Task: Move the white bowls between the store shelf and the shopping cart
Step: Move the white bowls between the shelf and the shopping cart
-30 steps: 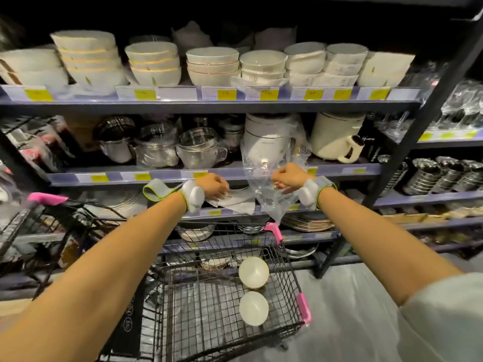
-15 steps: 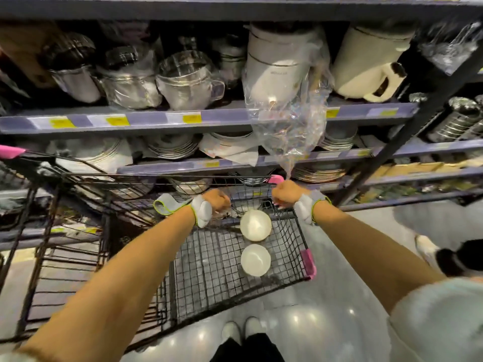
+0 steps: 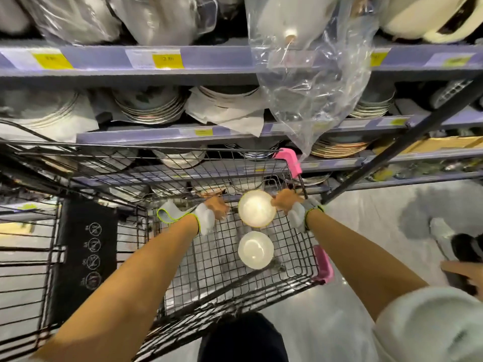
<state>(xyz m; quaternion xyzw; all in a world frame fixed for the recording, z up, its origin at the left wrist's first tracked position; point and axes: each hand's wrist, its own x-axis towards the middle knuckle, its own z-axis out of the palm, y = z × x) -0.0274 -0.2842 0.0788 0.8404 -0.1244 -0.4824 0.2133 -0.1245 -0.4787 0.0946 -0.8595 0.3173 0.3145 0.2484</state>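
Two white bowls lie in the black wire shopping cart [image 3: 308, 257], one farther [image 3: 257, 209] and one nearer [image 3: 255, 250], both upright. My hands are down inside the basket on either side of the farther bowl. My right hand [image 3: 285, 202] has its curled fingers on that bowl's right rim. My left hand [image 3: 217, 208] sits just left of it with a narrow gap, fingers curled and holding nothing. Both wrists wear white bands. The shelf [image 3: 167, 134] with stacked plates is just beyond the cart.
A clear plastic bag [image 3: 313, 82] hangs from the upper shelf over the cart's far right corner. Pink corner guards [image 3: 288, 159] mark the cart. A second cart's frame [image 3: 23, 257] stands at left. Another person's shoe [image 3: 441, 233] is on the floor at right.
My view tilted down from the bowl shelf to the cart. Both hands dropped from shelf height into the basket and closed in on the farther bowl.
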